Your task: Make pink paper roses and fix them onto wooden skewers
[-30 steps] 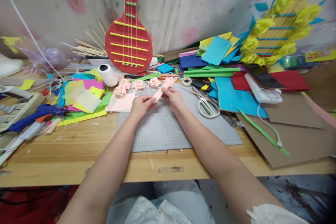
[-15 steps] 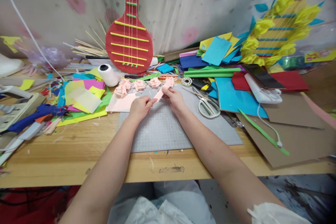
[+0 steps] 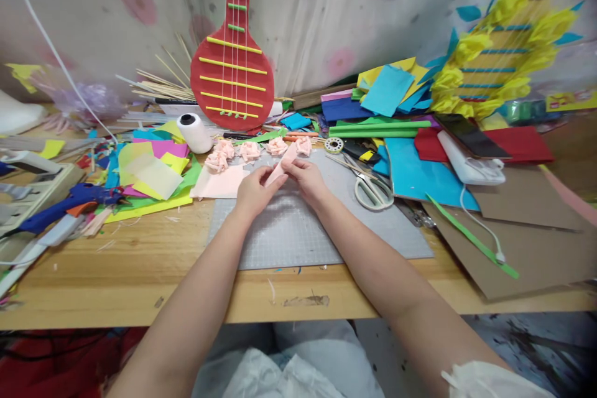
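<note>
A person sits at a cluttered wooden tabletop (image 3: 140, 273), seen from above through their own eyes, with both bare forearms reaching away toward the middle of a grey cutting mat (image 3: 298, 230). The left hand (image 3: 254, 189) and the right hand (image 3: 308, 177) meet over the far part of the mat and share one pink paper strip (image 3: 278, 168). The strip's long axis runs on a slant, from the near left end, pinched in the closed fingers of the left hand, up to the far right end, where the right hand's fingers close on it too. So the strip lies between the two hands, touching both, and neither hand is clearly nearer to it. Just beyond the hands, along the far edge of the mat, four small pink paper flowers (image 3: 249, 150) lie in a row, and a flat pink paper sheet (image 3: 219, 183) lies just left of the left hand. To the right of the right hand, scissors (image 3: 370, 189) with pale handles rest on the mat. Farther left lie loose coloured paper sheets (image 3: 149, 168), a white thread spool (image 3: 193, 132) and a blue glue gun (image 3: 65, 202). At the back, a red paper guitar (image 3: 233, 68) leans against a pale curtain.
</note>
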Tool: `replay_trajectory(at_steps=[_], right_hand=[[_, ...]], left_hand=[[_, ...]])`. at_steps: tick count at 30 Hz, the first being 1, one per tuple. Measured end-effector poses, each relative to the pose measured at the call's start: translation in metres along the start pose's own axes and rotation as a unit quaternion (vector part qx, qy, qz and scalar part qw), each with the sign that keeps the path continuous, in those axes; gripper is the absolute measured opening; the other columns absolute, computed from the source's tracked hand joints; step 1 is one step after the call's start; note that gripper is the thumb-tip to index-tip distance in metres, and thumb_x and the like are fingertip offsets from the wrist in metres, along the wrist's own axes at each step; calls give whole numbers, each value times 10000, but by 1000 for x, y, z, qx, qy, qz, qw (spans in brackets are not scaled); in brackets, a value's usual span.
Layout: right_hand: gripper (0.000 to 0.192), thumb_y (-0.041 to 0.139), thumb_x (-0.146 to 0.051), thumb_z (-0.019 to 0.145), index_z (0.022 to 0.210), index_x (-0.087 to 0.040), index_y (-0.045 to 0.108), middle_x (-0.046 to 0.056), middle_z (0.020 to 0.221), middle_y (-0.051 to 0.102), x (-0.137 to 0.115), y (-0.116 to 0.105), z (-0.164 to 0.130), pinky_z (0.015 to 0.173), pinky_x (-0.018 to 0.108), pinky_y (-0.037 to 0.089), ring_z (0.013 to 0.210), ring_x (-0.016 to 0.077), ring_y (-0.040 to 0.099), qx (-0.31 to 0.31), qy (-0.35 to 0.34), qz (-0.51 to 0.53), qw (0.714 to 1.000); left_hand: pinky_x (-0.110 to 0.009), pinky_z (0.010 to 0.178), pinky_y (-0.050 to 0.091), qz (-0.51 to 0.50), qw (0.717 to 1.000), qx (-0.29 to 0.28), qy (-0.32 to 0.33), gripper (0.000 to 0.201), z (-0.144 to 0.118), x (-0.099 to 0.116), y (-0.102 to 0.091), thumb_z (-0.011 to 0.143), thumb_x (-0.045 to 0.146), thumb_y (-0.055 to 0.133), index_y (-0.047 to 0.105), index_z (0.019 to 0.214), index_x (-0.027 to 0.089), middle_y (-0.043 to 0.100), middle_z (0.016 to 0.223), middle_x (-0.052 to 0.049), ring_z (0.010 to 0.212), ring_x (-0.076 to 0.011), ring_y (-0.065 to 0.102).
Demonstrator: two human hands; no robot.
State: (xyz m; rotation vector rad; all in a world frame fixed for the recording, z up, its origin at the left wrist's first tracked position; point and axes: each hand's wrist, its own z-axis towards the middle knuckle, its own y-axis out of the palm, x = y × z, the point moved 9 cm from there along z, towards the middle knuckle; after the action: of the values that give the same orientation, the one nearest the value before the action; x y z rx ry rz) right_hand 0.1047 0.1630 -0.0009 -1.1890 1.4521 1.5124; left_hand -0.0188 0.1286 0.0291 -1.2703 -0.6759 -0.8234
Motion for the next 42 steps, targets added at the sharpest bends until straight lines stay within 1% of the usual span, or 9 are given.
replay_trajectory(at_steps=[8,13,19,24,27,30,32,36,42], right_hand=[[282,718,-407,527,611,-154,628,-5,613,609,5,2,-3,595,236,417,584,96,535,10,3,-29,1000],[282,728,-406,519,621,-165,622,-4,653,618,-2,-4,-3,704,254,457,659,106,569,23,-7,20,1000],[293,729,-417,522,619,-168,609,7,698,628,-3,-4,-2,781,285,469,723,121,587,20,-10,15,1000],[305,725,-403,522,686,-168,618,19,778,641,-6,-23,4,794,287,470,805,136,589,64,-18,58,996],[280,726,-371,525,686,-170,616,8,780,635,-9,-38,6,781,278,469,786,122,583,97,-24,80,992],[262,725,-365,521,665,-170,625,-2,742,630,-11,-36,4,767,267,464,744,111,576,98,-33,61,993],[256,713,-385,532,655,-175,634,-5,700,629,-10,-24,0,755,266,458,721,114,574,68,-28,12,997],[244,703,-406,536,618,-184,641,-24,623,620,-5,5,-8,712,261,445,655,112,553,-11,-27,-78,997],[263,680,-427,566,607,-175,622,-31,583,589,-4,8,-11,628,236,430,580,92,524,-36,-30,-54,997]], left_hand=[[-285,617,502,-176,978,-81,-82,284,2,-17,32,695,403,571,654,773,143,672,635,-20,588,-159,631],[-312,631,528,-274,948,-101,-127,365,-3,-18,36,669,440,604,628,818,107,685,711,-63,579,-155,638],[-344,665,539,-288,941,-109,-138,370,-6,-17,36,642,438,638,608,776,95,671,658,-71,579,-159,638],[-338,629,536,-290,936,-118,-161,319,-8,-23,35,656,397,631,604,763,98,670,650,-81,566,-169,638],[-316,603,523,-238,958,-80,-141,289,-4,-29,19,677,391,600,607,736,108,666,646,-78,558,-165,631],[-303,664,510,-167,980,65,-84,326,0,-26,-17,727,424,528,611,788,114,670,714,-80,638,-155,635],[-290,738,490,-118,986,114,-33,352,0,-16,-28,728,439,524,606,871,128,671,829,-82,754,-154,633],[-267,797,462,-88,994,48,41,364,0,5,-9,712,422,558,578,961,157,639,974,-68,872,-146,602],[-262,623,484,-174,982,-72,-22,523,-2,-1,22,752,392,514,405,1227,205,632,945,-66,662,-124,605]])
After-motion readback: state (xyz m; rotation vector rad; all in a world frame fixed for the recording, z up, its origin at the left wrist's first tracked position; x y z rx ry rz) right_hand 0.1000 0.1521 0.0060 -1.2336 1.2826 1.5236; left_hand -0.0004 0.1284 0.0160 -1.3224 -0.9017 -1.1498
